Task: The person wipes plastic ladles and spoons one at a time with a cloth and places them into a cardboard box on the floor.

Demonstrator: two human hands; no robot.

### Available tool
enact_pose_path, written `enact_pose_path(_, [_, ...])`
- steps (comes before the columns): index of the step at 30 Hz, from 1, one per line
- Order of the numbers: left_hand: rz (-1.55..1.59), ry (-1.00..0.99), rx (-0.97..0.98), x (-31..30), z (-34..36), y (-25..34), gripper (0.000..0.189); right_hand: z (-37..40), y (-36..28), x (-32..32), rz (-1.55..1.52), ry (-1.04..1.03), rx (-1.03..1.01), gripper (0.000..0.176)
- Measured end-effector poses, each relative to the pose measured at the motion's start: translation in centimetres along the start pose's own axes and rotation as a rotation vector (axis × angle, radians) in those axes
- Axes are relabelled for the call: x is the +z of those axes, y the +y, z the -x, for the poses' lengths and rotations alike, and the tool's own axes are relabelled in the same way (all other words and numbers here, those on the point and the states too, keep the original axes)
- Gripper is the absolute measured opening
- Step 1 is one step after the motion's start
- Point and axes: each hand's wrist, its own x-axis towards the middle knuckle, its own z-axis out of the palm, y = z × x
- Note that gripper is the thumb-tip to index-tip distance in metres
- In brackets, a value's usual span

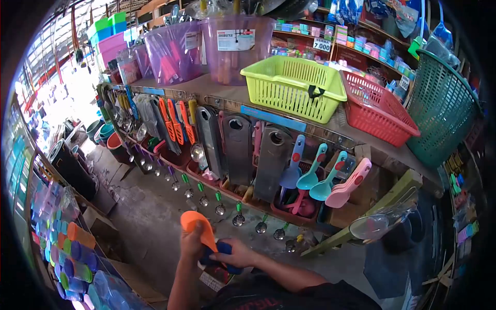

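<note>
My left hand (191, 245) is closed around an orange curved plastic piece (196, 219), its broad rounded end up and its narrower part running down toward my other hand. Close beside it, my right hand (236, 253) is closed on a dark blue piece (224, 247), which overlaps the lower part of the orange one. I cannot tell what kind of things these two pieces are. Both hands are held in front of my body, below a row of small metal ladles with green handles (238, 219).
Ahead stands a display shelf with a yellow-green basket (294, 85), a red basket (377, 108) and purple tubs (238, 46). Ladles in blue, teal and pink (349, 186) hang from its edge beside grey metal blades (272, 160). Colourful containers (80, 235) fill the left side.
</note>
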Motion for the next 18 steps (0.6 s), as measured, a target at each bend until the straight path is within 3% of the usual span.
enact_pose_path(2, [0.025,-0.032,-0.073,0.1,0.2,-1.8,0.027,0.8,-0.4,-1.2,-0.079,-0.009,-0.038,0.031])
enact_pose_path(5, [0.149,-0.382,0.04,1.0,-0.1,-2.6,0.03,1.8,-0.3,-2.1,-0.313,-0.041,-0.07,0.031])
enact_pose_path(6, [0.153,-0.391,0.034,1.0,-0.7,-2.3,0.03,2.3,-0.3,-1.7,-0.311,-0.031,-0.067,0.031])
enact_pose_path(9, [0.285,-0.47,0.005,2.0,-1.5,-1.8,0.032,2.9,0.1,-0.8,-0.699,-0.097,-0.052,0.033])
enact_pose_path(14, [0.317,-0.496,0.045,4.2,-1.3,-1.7,0.027,7.3,0.2,-4.1,-0.628,-0.086,0.015,0.038])
enact_pose_path(16, [0.428,-0.399,0.091,4.6,-2.0,-1.7,0.024,9.1,0.3,-5.9,-0.45,-0.042,0.101,0.04])
enact_pose_path(18, [0.625,-0.317,0.014,4.7,-3.0,-0.8,0.022,10.8,2.4,-8.5,-0.258,-0.096,0.086,0.039])
